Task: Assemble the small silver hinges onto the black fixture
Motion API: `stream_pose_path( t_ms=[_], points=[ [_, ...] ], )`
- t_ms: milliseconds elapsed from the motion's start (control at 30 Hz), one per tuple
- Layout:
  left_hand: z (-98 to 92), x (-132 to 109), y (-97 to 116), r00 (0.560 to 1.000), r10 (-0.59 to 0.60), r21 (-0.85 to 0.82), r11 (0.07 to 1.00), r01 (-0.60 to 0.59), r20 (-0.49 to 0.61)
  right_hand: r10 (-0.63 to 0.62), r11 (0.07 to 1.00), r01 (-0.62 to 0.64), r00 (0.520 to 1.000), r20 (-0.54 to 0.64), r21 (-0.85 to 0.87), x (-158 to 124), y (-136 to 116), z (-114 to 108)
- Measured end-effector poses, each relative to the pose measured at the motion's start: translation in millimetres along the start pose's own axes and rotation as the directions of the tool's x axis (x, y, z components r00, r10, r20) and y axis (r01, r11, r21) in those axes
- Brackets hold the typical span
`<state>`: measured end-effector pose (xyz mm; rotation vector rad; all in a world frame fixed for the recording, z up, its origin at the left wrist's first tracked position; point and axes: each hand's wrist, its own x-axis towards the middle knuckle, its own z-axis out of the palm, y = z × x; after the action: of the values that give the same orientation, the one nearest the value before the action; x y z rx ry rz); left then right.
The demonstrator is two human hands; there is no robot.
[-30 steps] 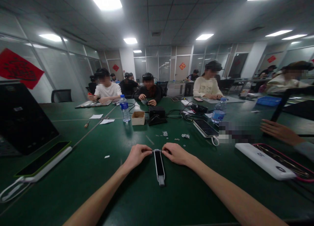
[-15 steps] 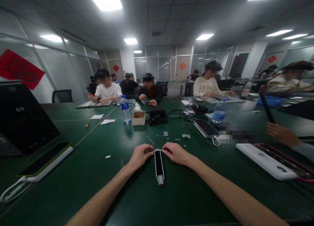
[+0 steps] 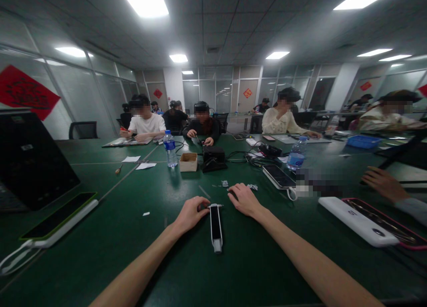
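A slim white-framed device with a long black face point(image 3: 216, 224) lies on the green table in front of me. A thin light rod point(image 3: 219, 205) crosses its far end. My left hand point(image 3: 191, 214) is closed at the rod's left end, thumb and fingertips pinched together beside the device. Farther off and to the right, my right hand point(image 3: 244, 199) bends its fingers down to the tabletop, apart from the device. A tiny pale ring shows at its fingertips, too small to tell whether it is gripped. Two small clear plastic bags point(image 3: 224, 183) lie just beyond that hand.
Beyond stand a water bottle point(image 3: 170, 149), an open cardboard box point(image 3: 188, 162) and a black stand point(image 3: 214, 158). Phones with white power banks lie left point(image 3: 60, 216) and right point(image 3: 279, 177). A co-worker's hand point(image 3: 383, 182) is at the right edge; other people sit across the table.
My right hand has let go of the rod's right end and moved forward and right to the small rings. My left hand stays at the rod. The co-worker's dark object at right has tilted lower.
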<state>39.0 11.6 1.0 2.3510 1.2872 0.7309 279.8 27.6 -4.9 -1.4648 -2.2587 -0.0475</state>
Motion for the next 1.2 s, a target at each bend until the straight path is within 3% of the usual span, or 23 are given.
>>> stream_pose_path(
  t_ms=[167, 467, 600, 767, 933, 1067, 1200],
  points=[
    [1.1, 1.0, 1.1, 1.000, 0.021, 0.028, 0.999, -0.021, 0.011, 0.072, 0.994, -0.072, 0.997, -0.007, -0.084, 11.0, 8.2, 15.3],
    [4.2, -0.7, 3.3, 1.000, -0.003, 0.063, 0.998, 0.003, -0.008, -0.019, 0.994, 0.029, 0.995, 0.097, -0.106, 41.7, 8.9, 30.3],
    [4.1, -1.2, 5.1, 1.000, -0.013, 0.076, 0.997, 0.012, 0.001, -0.098, 0.992, 0.100, 0.995, 0.023, -0.075, 39.5, 8.1, 28.6],
    [2.3, -4.0, 4.7, 1.000, 0.007, 0.083, 0.996, -0.008, 0.015, -0.148, 0.988, 0.152, 0.977, -0.153, 0.014, 31.5, 3.1, 23.0],
    [-2.2, -7.2, 0.3, 0.999, 0.045, 0.084, 0.996, -0.043, -0.013, -0.171, 0.969, 0.217, 0.934, -0.313, 0.118, 10.6, -12.8, 17.4],
    [-4.2, -7.6, 0.8, 0.988, 0.108, 0.049, 0.993, -0.103, -0.110, -0.336, 0.907, 0.402, 0.870, -0.361, 0.125, -9.2, -35.1, 12.9],
    [-6.5, -8.0, 9.4, 0.972, 0.154, -0.128, 0.976, -0.178, -0.175, -0.506, 0.814, 0.575, 0.773, -0.384, 0.086, -15.2, -55.7, 10.6]
  ],
)
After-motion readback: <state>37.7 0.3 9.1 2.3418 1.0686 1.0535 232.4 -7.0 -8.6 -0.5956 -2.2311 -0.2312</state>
